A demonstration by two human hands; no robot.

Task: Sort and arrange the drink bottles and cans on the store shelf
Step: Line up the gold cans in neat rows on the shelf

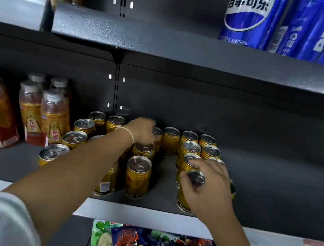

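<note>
Middle shelf (271,205), centre of frame: my left hand (141,129) reaches back, fingers curled over a gold can (156,136) in the rear row, while my right hand (209,182) grips the top of a front gold can (186,197) at lower right of the cluster

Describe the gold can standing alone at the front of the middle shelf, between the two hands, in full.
The gold can is a slim metal cylinder with a ribbed neck, a dark reflective sealed top and printed gold sides with small print near the base. It stands upright near the front edge of the dark grey shelf, last in a column of like cans. Neither the left hand behind it nor the right hand beside it touches it; the left forearm passes just to its left.
</note>
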